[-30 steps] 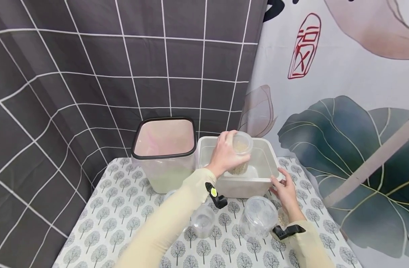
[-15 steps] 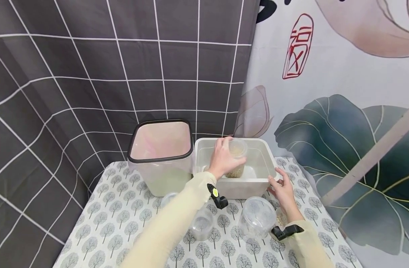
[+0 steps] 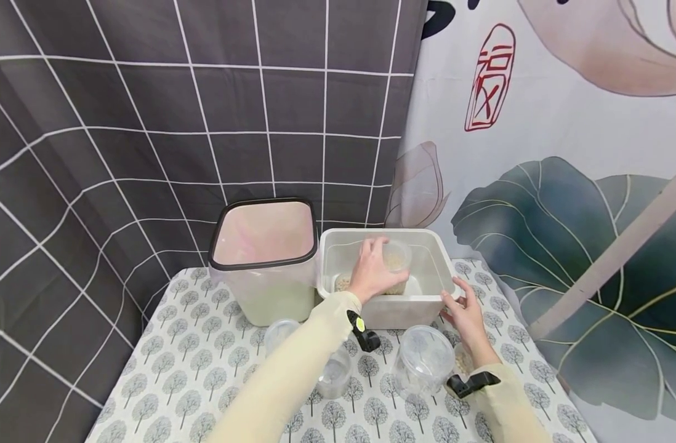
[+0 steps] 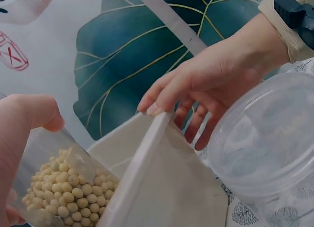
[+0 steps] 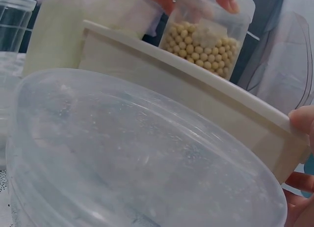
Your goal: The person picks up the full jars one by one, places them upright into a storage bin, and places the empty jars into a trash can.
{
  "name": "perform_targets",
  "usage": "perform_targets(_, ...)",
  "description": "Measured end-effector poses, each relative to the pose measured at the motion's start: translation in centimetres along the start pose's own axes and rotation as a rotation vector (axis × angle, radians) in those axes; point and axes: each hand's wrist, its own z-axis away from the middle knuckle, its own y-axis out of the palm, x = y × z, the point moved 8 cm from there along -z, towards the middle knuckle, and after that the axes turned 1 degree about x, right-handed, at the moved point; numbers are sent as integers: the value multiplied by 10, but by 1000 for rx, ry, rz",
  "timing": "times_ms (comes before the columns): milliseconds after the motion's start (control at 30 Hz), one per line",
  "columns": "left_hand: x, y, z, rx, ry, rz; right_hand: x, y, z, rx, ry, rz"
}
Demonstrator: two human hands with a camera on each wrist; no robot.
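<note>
1. Bean jar (image 5: 216,33): clear, smooth, glossy plastic.
2. Beans (image 4: 73,192): smooth, matt skins.
3. White tub (image 5: 186,84): opaque plastic, smooth, faintly shiny.
4. Large lid (image 5: 147,153): translucent plastic, glossy, speckled.
5. Bucket rim (image 3: 260,266): black plastic, low sheen.
6. Sleeves (image 3: 293,363): soft matt cloth.
7. Gridded curtain (image 3: 233,104): matt, rippled cloth.

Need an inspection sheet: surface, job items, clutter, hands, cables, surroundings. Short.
Surface: tree-print cloth.
Job's things: jar of pale beans, base hidden behind the near wall of the white tub; beige contents at the tub's left end, partly hidden.
Clutter: large clear jar, two smaller clear jars, tall bin with black rim.
Hands: left hand grips that jar of beans; right hand holds the tub's near right corner.
Cables: nothing seen.
Surroundings: dark grid curtain, white leaf-print hanging.
</note>
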Motion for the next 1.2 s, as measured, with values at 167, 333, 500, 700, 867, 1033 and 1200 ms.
perform_targets(167, 6, 7, 3, 25, -16, -21, 2, 1, 2, 2, 31, 7)
perform_targets(333, 14, 14, 6, 66, -49, -8, 1, 1, 2, -1, 34, 7)
perform_targets(500, 25, 20, 11, 172, -99, -80, 1, 3, 2, 1, 23, 9)
perform_targets(700, 32, 17, 16, 202, -103, -200, 2, 1, 3, -12, -5, 23)
perform_targets(867, 29, 9, 18, 177, -106, -158, -6, -1, -2, -5, -2, 26)
perform_targets(1033, 25, 2, 19, 157, -101, -132, -29, -5, -17, -10, -58, 35)
perform_targets(1200, 21, -3, 19, 133, -86, -123, -31, -5, -19, -1, -66, 2)
